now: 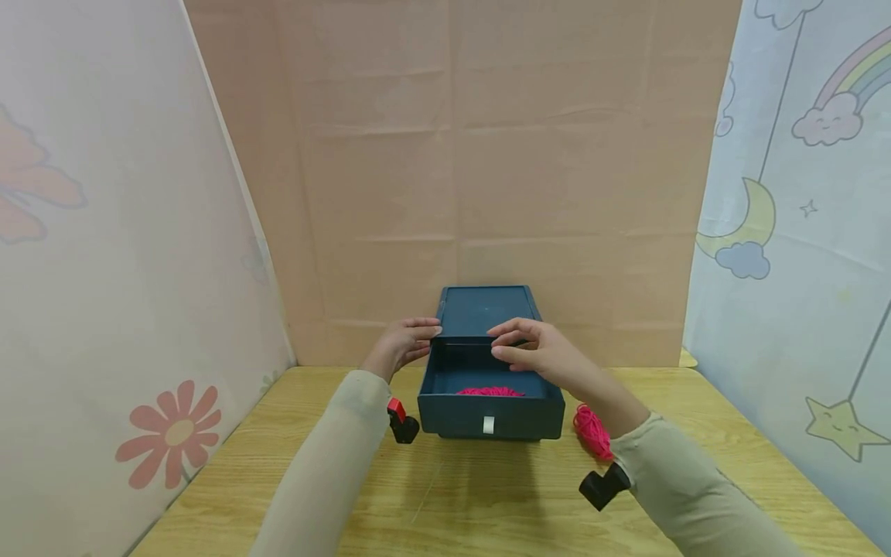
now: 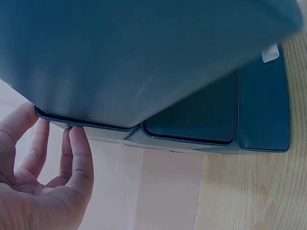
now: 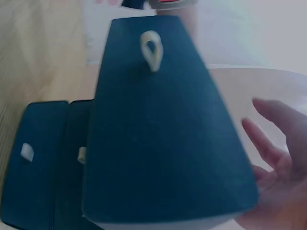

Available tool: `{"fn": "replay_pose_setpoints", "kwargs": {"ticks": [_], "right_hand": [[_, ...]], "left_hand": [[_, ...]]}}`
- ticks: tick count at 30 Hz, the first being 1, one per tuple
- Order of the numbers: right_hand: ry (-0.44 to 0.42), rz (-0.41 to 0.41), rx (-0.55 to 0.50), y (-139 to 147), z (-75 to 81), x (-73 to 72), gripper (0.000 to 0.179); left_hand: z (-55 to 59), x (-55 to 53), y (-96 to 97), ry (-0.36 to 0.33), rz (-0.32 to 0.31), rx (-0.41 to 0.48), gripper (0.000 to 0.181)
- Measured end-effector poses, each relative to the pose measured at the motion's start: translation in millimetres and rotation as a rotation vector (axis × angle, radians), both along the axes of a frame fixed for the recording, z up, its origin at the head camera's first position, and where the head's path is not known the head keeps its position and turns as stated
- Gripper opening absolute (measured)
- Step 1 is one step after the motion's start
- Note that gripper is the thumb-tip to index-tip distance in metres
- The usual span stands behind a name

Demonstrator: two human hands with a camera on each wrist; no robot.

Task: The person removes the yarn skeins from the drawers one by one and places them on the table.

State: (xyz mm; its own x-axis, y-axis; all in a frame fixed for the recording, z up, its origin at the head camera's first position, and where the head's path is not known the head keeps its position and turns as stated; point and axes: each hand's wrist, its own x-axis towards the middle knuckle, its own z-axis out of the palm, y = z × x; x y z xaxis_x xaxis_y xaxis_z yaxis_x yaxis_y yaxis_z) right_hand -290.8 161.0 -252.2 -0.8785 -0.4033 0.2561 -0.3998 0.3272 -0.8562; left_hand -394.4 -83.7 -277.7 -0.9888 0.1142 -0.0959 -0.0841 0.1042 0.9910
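Note:
A dark blue drawer cabinet (image 1: 487,309) stands on the table, its top drawer (image 1: 490,418) pulled out toward me. Bright pink yarn (image 1: 490,391) lies inside that drawer, partly hidden by its front wall. My left hand (image 1: 405,340) touches the cabinet's upper left side; in the left wrist view its fingertips (image 2: 79,134) meet the edge beside the drawer. Above the drawer's right side hovers my right hand (image 1: 532,348), fingers loosely bent, nothing visible between them. A pink yarn skein (image 1: 592,432) lies on the table right of the cabinet, near my right forearm.
Lower drawers (image 3: 36,158) with pale pull tabs sit beneath the pulled-out one. The wooden table (image 1: 320,433) meets a brown paper backdrop (image 1: 369,193) behind, with patterned sheets on both sides. Each wrist carries a small black camera (image 1: 604,486).

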Motion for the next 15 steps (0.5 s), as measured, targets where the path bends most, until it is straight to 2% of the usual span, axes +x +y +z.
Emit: {"fn": "replay_pose_setpoints", "kwargs": {"ticks": [6,10,15], "right_hand": [[-0.047,0.076,0.222,-11,-6.1,-11.5,0.042],[-0.059,0.112,0.325,-15,-8.9,-17.9,0.040],[-0.120,0.132,0.419,-19,-10.8,-22.1,0.034]], "left_hand": [[-0.2,-0.7,-0.9,0.000,-0.002,-0.001,0.034],[-0.8,-1.1,-1.2,-0.004,0.000,-0.004,0.035],[-1.6,-1.5,-2.5,-0.001,-0.001,-0.012,0.034]]}}
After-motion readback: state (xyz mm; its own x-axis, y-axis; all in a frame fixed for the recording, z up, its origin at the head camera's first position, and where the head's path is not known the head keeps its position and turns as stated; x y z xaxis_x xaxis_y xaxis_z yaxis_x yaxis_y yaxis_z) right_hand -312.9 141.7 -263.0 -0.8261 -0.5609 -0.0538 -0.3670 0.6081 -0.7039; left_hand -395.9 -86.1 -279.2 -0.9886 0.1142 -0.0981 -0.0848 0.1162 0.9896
